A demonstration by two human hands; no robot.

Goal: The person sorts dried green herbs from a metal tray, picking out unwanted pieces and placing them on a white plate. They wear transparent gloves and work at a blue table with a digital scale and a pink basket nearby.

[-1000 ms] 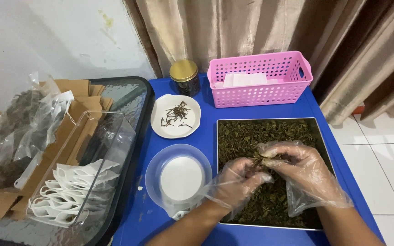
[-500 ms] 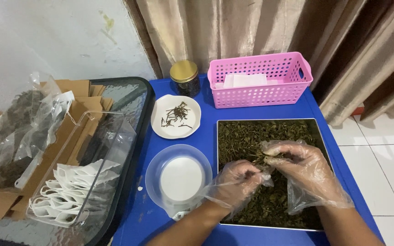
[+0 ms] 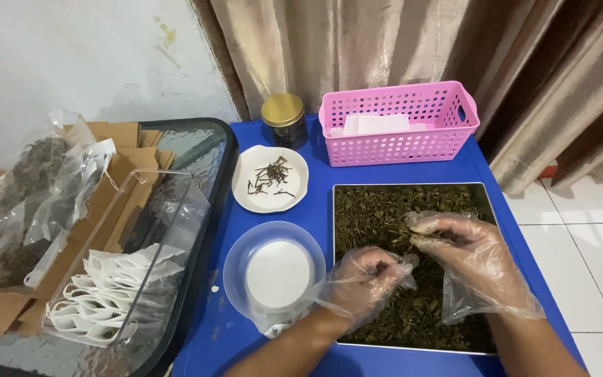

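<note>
**Gloved fingers in a tray of dried leaves**

Both my hands are down in the shallow square metal tray [image 3: 484, 192] on the blue table [image 3: 319, 195], working through the bed of dark green dried leaves [image 3: 385, 216] that fills it. My left hand [image 3: 364, 279], in a loose clear plastic glove, is curled with the fingers drawn together on the leaves near the tray's middle; I cannot tell whether anything is pinched inside. My right hand [image 3: 472, 255], gloved the same way, has its fingertips closed on a small bit of leaf or stem just above the bed. The two hands are near each other but not touching.

I judge the leaves to be very light, dry and brittle. They would crumble under a hard squeeze, so a light pinch with the fingertips suits them. The baggy gloves look slippery and dull my feel for thin pieces.

Just left of the tray sits a clear round plastic bowl with a white disc under it [image 3: 273, 272], close to my left wrist. Beyond it is a small white dish holding a few dark stems [image 3: 270, 178], then a dark jar with a gold lid [image 3: 284, 120] and a pink plastic basket holding white paper [image 3: 399, 126]. On the glass table [image 3: 211, 146] to the left stand a clear box of white empty sachets [image 3: 116, 293] and bags of dried leaves [image 3: 29, 202] on brown cardboard.
</note>
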